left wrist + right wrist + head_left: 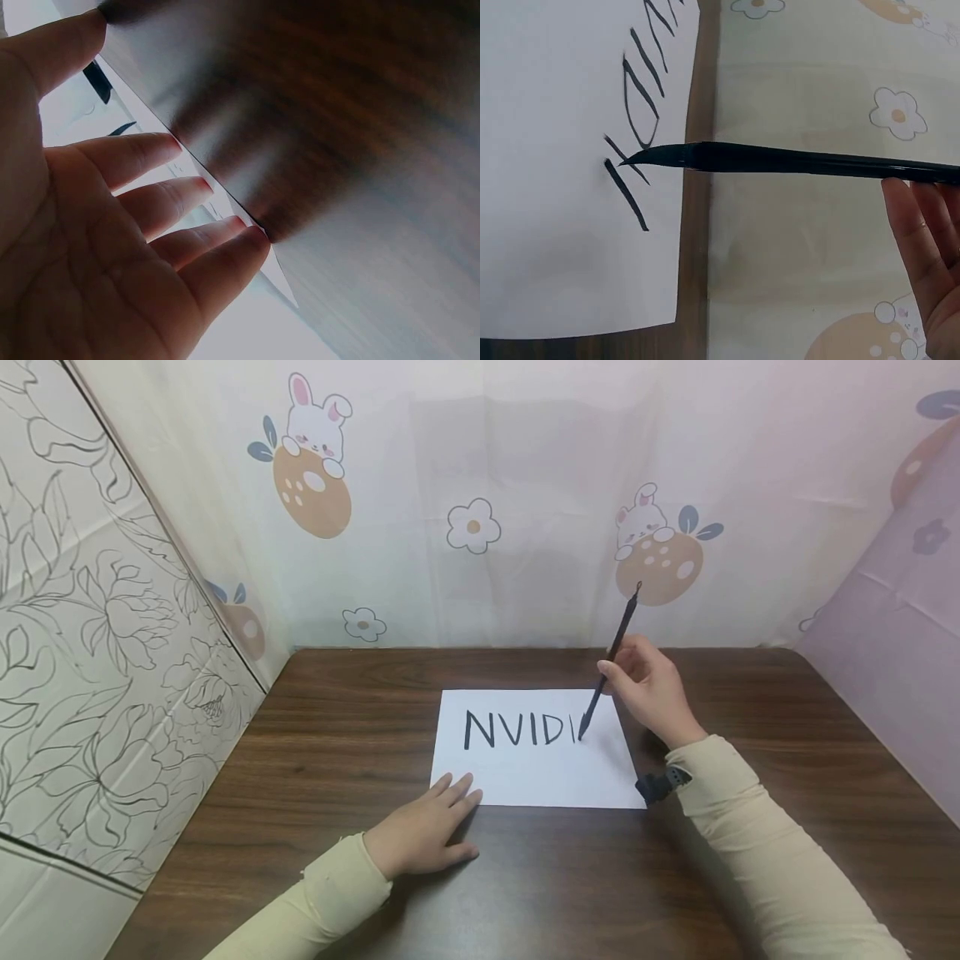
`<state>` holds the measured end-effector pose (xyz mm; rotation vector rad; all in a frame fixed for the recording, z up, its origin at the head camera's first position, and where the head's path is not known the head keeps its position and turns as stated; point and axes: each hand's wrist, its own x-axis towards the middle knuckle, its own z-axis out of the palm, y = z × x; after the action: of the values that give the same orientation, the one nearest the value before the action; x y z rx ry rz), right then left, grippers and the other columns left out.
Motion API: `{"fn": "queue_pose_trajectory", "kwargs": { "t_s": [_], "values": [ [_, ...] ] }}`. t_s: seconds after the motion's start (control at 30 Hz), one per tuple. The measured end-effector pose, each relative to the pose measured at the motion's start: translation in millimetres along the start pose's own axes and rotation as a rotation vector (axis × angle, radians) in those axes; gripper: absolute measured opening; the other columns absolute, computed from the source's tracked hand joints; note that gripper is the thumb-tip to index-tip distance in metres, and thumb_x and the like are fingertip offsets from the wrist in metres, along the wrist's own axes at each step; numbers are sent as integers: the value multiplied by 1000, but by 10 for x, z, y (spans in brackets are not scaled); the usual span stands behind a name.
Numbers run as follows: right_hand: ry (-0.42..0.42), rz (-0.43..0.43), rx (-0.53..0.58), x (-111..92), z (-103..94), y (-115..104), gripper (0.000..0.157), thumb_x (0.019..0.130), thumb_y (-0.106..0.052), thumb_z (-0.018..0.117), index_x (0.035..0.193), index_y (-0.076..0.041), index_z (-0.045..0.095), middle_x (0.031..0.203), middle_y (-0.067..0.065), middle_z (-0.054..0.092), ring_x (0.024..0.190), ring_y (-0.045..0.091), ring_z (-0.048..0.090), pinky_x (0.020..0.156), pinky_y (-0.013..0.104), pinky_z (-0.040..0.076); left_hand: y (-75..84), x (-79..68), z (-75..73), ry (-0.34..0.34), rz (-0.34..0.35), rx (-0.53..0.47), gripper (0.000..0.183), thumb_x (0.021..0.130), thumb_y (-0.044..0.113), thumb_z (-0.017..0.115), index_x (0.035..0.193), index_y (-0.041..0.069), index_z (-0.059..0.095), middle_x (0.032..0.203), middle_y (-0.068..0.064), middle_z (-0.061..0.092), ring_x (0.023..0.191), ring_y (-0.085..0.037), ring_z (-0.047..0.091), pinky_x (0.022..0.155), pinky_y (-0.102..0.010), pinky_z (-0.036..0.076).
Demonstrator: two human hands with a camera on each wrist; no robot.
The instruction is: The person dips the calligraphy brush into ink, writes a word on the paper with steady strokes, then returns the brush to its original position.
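A white sheet of paper lies on the brown table, with "NVIDI" in black letters and a further slanted stroke beside the last letter. My right hand pinches a dark calligraphy brush partway up its handle, its bristles pointing down at the paper. The brush tip is close to the newest-looking strokes; whether it touches the sheet I cannot tell. Fingers spread, my left hand rests at the sheet's lower left corner. The left wrist view shows this hand's palm and fingertips at the paper's edge.
The wood-grain table surrounds the sheet. Behind it hangs a pale curtain printed with rabbits and flowers. A panel with line-drawn flowers stands at the left. A dark strap device sits on the right wrist.
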<state>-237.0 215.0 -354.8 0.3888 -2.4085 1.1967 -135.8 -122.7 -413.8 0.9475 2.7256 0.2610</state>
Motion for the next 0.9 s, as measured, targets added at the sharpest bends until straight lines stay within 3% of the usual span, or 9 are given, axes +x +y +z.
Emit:
{"fn": "queue_pose_trajectory", "kwargs": {
  "t_s": [0.3,0.53,0.8,0.9],
  "values": [
    [67,45,-1,89,-81,94,23,95,-18,64,111,-5,53,87,13,64,65,6,66,62,12,53,-2,-2,0,1,0,4,71,91,48,62,149,12,42,160,-11,31,146,-38,30,114,-49,37],
    [97,72,13,73,-54,166,25,96,-19,63,112,-3,51,86,14,62,68,14,70,63,11,53,-7,-6,3,1,0,-3,71,91,48,62,149,12,42,160,-11,31,146,-39,30,114,-50,36],
    [97,55,31,40,-18,222,27,96,-17,63,115,-1,52,88,15,62,67,-5,63,65,8,52,-9,-5,3,1,6,3,71,91,48,62,149,11,42,160,-11,31,146,-39,30,114,-50,37],
    [99,63,23,34,-10,225,27,96,-18,63,114,-3,51,87,12,62,66,2,66,64,10,52,-12,-3,7,4,9,9,71,91,48,62,149,11,42,160,-11,31,146,-39,31,114,-49,37]
  ]
}}
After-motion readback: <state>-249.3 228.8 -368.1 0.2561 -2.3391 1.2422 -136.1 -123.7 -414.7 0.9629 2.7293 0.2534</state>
